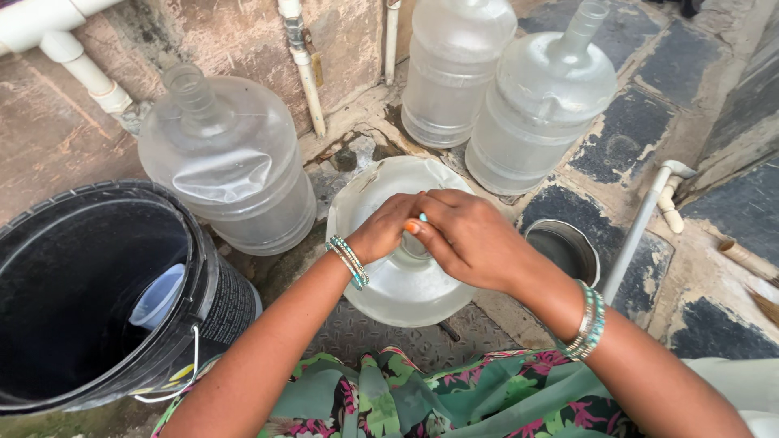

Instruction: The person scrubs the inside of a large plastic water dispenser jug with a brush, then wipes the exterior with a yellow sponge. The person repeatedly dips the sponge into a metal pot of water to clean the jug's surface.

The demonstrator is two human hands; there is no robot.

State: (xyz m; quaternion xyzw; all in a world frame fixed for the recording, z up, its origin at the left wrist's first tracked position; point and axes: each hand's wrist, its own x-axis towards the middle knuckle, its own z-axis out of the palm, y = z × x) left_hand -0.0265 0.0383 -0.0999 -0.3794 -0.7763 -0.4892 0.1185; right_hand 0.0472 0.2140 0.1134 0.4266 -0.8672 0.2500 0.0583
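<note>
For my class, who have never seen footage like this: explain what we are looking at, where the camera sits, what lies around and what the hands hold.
There is no machine here, only a person's two bare hands. The single picture comes from a camera worn on the person's head, looking down. The left hand and right hand meet on the neck of a large clear water jug standing below them; the cap itself is hidden under the fingers. Both wrists wear beaded bangles. Three more clear jugs stand against the wall on the stone floor. At the left is a black bucket with a pale plastic cup inside. A small metal pot and white pipes are nearby.
</note>
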